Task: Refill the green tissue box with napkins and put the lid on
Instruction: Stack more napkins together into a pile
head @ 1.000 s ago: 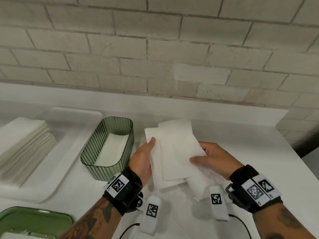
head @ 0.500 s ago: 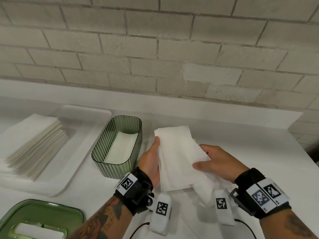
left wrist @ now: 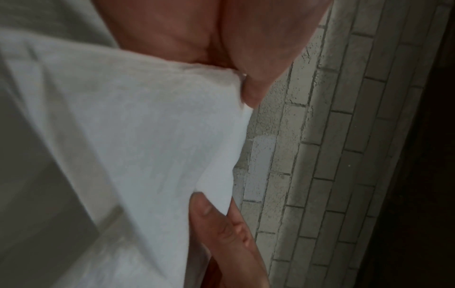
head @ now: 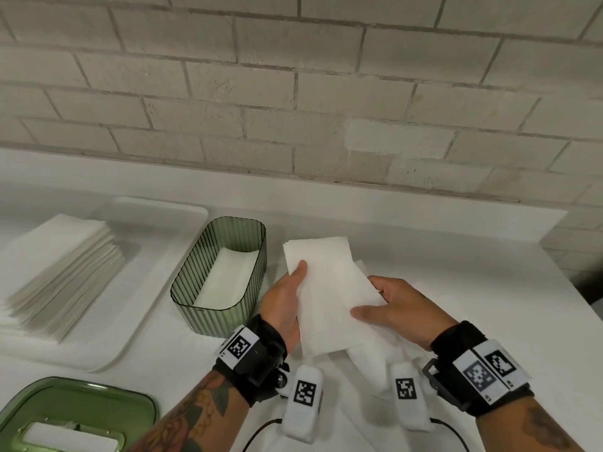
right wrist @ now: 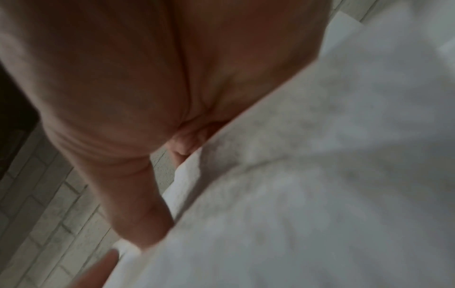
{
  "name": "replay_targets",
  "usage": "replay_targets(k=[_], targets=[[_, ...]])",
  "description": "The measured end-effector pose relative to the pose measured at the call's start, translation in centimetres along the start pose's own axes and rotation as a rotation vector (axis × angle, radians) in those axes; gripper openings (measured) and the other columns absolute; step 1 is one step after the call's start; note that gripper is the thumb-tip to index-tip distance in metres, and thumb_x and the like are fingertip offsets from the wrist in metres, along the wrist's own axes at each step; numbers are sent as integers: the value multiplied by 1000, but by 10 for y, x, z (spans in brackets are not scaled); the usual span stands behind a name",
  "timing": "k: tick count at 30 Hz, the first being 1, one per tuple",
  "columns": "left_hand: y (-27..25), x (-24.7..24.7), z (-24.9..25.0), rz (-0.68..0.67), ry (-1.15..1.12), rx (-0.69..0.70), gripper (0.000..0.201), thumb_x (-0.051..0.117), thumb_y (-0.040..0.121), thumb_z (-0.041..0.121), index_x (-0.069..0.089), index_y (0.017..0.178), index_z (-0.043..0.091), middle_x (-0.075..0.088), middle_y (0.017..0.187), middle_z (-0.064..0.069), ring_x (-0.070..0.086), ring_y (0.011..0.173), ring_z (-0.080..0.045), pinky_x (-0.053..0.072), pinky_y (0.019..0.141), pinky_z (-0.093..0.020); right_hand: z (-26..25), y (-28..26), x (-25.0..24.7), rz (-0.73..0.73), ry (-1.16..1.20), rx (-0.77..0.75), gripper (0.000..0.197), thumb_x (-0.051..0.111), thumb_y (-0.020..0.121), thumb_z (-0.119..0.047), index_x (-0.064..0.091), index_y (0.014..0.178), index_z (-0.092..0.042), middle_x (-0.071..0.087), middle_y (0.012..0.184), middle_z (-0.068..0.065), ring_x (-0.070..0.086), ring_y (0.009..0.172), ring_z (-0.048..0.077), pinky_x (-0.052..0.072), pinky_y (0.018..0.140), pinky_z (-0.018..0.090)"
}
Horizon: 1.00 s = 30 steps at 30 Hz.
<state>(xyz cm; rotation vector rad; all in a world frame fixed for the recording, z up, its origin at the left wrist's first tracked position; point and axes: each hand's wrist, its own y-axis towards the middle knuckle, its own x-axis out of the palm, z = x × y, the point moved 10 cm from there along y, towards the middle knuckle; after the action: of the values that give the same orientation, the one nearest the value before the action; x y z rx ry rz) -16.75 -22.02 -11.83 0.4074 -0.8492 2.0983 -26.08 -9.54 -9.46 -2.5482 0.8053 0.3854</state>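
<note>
A ribbed green tissue box [head: 208, 316] stands open on the white counter, with a few white napkins lying flat inside it. Just right of it both hands hold a small stack of white napkins [head: 326, 288] above the counter. My left hand [head: 287, 295] grips the stack's left edge, thumb on top; the left wrist view shows the napkins [left wrist: 135, 146] pinched between thumb and fingers. My right hand [head: 388, 308] grips the right edge, thumb across the top sheet; the napkins [right wrist: 320, 175] fill the right wrist view. The green lid [head: 81, 409] lies at the bottom left.
A white tray [head: 137, 321] left of the box holds a tall pile of napkins [head: 58, 272]. More loose white sheets [head: 375, 363] lie on the counter under the hands. A brick wall stands behind, and the counter ends at the right.
The napkins, fanned apart a second ago, have been squared into one neater stack between both hands. The view has shifted left and down a little, showing more of the lid.
</note>
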Motion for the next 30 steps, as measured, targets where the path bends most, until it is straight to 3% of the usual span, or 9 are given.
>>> replay_targets(k=[3, 7, 10, 13, 17, 22, 24, 27, 30], targets=[[2, -13, 4, 74, -25, 24, 27, 51, 99, 32, 66, 104, 10, 78, 83, -5, 74, 73, -18, 53, 67, -35, 6, -4, -13, 44, 110, 14, 19, 68, 89, -15, 70, 108, -11, 76, 103, 6, 72, 96, 29, 52, 95, 52], [4, -30, 12, 164, -49, 76, 27, 53, 98, 32, 66, 104, 10, 75, 95, -6, 70, 86, -22, 53, 73, -36, 20, -11, -41, 145, 162, 54, 17, 65, 91, -11, 71, 106, -7, 76, 101, 13, 70, 96, 38, 52, 93, 55], [5, -35, 14, 194, -1, 108, 23, 53, 98, 31, 66, 99, 12, 75, 85, -3, 68, 83, -21, 54, 76, -37, 22, -18, -71, 288, 87, 38, 12, 64, 92, -13, 71, 101, -14, 77, 97, 6, 73, 91, 29, 55, 90, 47], [5, -35, 16, 215, 54, 128, 25, 53, 98, 31, 65, 108, 11, 71, 93, -4, 66, 87, -23, 52, 91, -42, 13, -26, -103, 439, -184, 38, 8, 62, 92, -22, 68, 95, -19, 74, 91, -1, 70, 84, 19, 55, 78, 35], [7, -35, 16, 220, 99, 121, 24, 53, 98, 34, 67, 100, 13, 72, 99, -7, 66, 96, -28, 49, 98, -48, 10, -35, -131, 567, -146, -2, 10, 65, 89, -24, 71, 89, -16, 74, 85, 2, 70, 81, 23, 55, 79, 40], [7, -35, 10, 223, 103, 88, 29, 56, 96, 34, 67, 111, 12, 72, 107, -9, 67, 103, -29, 49, 99, -48, 14, -36, -144, 639, -64, -39, 42, 61, 85, -41, 60, 87, 2, 62, 89, 30, 56, 70, 28, 43, 68, 34], [7, -36, 7, 219, 100, 71, 30, 56, 96, 34, 66, 114, 12, 72, 104, -8, 67, 98, -27, 51, 94, -45, 7, -37, -144, 626, -59, -80, 26, 59, 91, -31, 65, 91, -5, 66, 95, 26, 63, 80, 38, 48, 74, 38], [7, -37, 1, 203, 74, 49, 26, 55, 97, 33, 67, 104, 12, 73, 95, -6, 67, 88, -24, 53, 82, -38, -23, -43, -126, 486, -95, -159, 13, 58, 95, -19, 70, 100, -22, 76, 94, -1, 71, 91, 23, 53, 88, 41], [7, -36, -4, 178, 52, 18, 25, 56, 96, 32, 67, 102, 11, 74, 93, -8, 68, 86, -24, 52, 72, -35, -61, -51, -94, 258, 30, -237, 15, 59, 94, -10, 70, 103, -15, 77, 96, 1, 73, 88, 22, 58, 80, 34]])
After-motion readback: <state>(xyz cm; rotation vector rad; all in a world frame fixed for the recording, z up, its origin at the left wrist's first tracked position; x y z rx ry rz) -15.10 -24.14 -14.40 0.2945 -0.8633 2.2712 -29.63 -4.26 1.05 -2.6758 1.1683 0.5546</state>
